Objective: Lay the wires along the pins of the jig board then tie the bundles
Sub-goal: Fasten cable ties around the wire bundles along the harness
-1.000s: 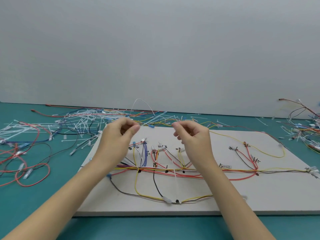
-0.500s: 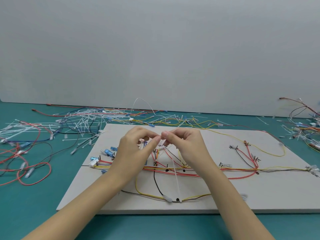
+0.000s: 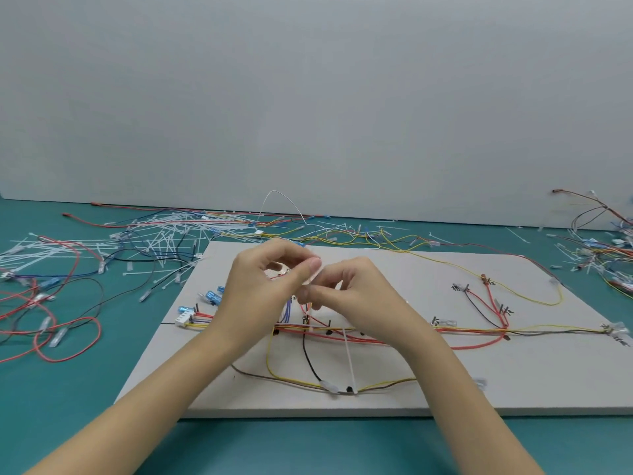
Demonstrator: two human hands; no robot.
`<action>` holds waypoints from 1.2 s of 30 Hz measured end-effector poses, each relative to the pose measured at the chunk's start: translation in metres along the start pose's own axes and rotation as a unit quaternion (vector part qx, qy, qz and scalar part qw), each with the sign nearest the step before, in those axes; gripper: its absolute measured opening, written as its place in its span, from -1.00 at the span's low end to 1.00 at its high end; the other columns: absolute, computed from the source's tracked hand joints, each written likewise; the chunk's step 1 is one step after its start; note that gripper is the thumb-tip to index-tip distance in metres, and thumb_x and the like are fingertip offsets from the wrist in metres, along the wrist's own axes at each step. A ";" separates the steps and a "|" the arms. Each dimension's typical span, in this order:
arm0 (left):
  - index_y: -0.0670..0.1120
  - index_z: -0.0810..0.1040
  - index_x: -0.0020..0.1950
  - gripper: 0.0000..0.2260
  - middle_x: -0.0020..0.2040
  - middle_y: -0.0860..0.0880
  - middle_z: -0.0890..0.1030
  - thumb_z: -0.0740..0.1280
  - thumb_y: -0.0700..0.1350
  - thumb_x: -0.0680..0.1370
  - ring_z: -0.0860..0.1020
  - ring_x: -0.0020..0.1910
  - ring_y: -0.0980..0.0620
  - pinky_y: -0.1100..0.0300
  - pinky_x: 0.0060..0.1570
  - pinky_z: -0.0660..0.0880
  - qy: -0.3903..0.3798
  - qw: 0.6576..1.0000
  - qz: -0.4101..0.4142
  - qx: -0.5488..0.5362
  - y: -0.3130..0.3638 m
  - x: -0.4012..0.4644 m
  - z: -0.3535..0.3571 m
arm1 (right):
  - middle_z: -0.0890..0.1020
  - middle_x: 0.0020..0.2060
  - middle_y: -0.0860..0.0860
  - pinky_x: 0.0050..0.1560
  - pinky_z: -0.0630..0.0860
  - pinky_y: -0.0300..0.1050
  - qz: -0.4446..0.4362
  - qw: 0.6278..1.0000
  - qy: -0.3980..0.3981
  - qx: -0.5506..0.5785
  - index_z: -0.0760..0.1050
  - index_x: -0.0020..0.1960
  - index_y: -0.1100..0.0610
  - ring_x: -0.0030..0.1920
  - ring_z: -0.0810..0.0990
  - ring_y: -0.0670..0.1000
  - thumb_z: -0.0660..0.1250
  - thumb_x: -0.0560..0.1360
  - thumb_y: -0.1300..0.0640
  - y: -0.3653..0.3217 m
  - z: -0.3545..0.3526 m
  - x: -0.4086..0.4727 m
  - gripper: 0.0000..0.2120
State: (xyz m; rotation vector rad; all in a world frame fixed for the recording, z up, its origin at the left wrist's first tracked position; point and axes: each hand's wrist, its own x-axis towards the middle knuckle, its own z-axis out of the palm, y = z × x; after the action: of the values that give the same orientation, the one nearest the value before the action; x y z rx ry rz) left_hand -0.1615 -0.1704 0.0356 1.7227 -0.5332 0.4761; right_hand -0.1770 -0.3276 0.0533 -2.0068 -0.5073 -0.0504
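**Both hands pinching a cable tie above the jig board**

Left hand and right hand meet over the board's centre, fingertips nearly touching. Between them a translucent white cable tie: its upper part is pinched at the fingertips, its tail hangs toward 6 o'clock and ends by the yellow wire loop near the front edge. Left thumb and forefinger closed narrow on the tie; right fingers curled, pinching at the same spot.

Jig board, pale grey, lies flat on the teal table. Main wire bundle, red, yellow and black, runs 9 to 3 o'clock just below the hands. White connector at 9 o'clock of the left wrist.

Loose cable ties heaped at 10 o'clock, off the board. Small marks by the pins; unreadable.
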 end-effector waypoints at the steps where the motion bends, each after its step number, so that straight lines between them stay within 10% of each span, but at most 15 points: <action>1: 0.01 0.66 -0.18 -0.91 -0.24 0.06 0.68 0.47 -0.18 0.47 0.62 -0.22 0.11 0.26 -0.12 0.51 0.016 0.999 -0.015 -0.025 0.000 0.002 -0.002 | 0.56 -0.49 -0.06 -0.45 0.26 -0.47 0.003 1.000 0.003 0.018 0.66 -0.23 0.24 -0.53 0.40 -0.22 0.43 0.48 0.19 0.000 -0.004 -0.001 -0.84; 6: -0.08 0.67 -0.18 -0.98 -0.31 -0.03 0.69 0.46 -0.19 0.45 0.65 -0.30 0.12 0.37 -0.21 0.53 0.051 0.990 -0.068 -0.110 0.001 0.008 -0.013 | 0.67 -0.35 -0.02 -0.20 0.44 -0.41 0.029 0.997 0.018 0.071 0.69 -0.18 0.19 -0.28 0.58 -0.16 0.42 0.49 0.12 0.003 -0.030 -0.004 -0.84; 15: -0.03 0.68 -0.20 -0.90 -0.27 0.03 0.70 0.45 -0.20 0.49 0.66 -0.21 0.08 0.32 -0.11 0.54 -0.015 0.999 -0.049 0.014 -0.008 0.003 -0.010 | 0.65 -0.37 0.01 -0.27 0.51 -0.29 0.110 0.967 0.144 0.180 0.67 -0.27 0.10 -0.31 0.59 -0.08 0.48 0.41 0.11 0.013 -0.043 -0.002 -0.90; 23: 0.10 0.68 -0.23 -0.91 -0.24 0.17 0.67 0.49 -0.09 0.45 0.57 -0.08 0.15 0.21 -0.01 0.47 -0.038 0.995 -0.038 0.080 -0.011 -0.007 -0.001 | 0.62 -0.35 0.01 -0.35 0.55 -0.27 0.173 0.913 0.089 0.359 0.61 -0.22 0.14 -0.35 0.61 -0.07 0.49 0.27 0.06 0.017 -0.042 0.000 -0.82; 30: 0.15 0.66 -0.21 -0.88 -0.22 0.25 0.60 0.51 -0.08 0.42 0.49 0.05 0.20 0.38 0.03 0.37 -0.036 0.991 0.000 0.130 -0.015 -0.015 0.008 | 0.65 -0.29 0.01 -0.33 0.57 -0.25 0.159 0.907 0.127 0.368 0.65 -0.17 0.15 -0.33 0.62 -0.06 0.49 0.29 0.07 0.025 -0.037 0.004 -0.81; 36: 0.05 0.67 -0.05 -0.90 -0.01 0.21 0.61 0.49 -0.02 0.46 0.36 0.21 0.04 0.02 0.18 0.26 -0.027 0.952 0.112 0.285 -0.020 -0.018 0.020 | 0.69 -0.29 0.09 -0.38 0.56 -0.22 0.100 0.946 0.201 0.233 0.61 -0.10 0.27 -0.32 0.63 -0.03 0.41 0.49 0.22 0.028 -0.038 0.004 -0.90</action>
State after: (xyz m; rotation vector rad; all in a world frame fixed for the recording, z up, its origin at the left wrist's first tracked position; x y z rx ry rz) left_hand -0.1637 -0.1842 0.0054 2.2420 -0.6787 0.8055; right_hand -0.1559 -0.3698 0.0484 -1.5164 -0.0408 -0.1941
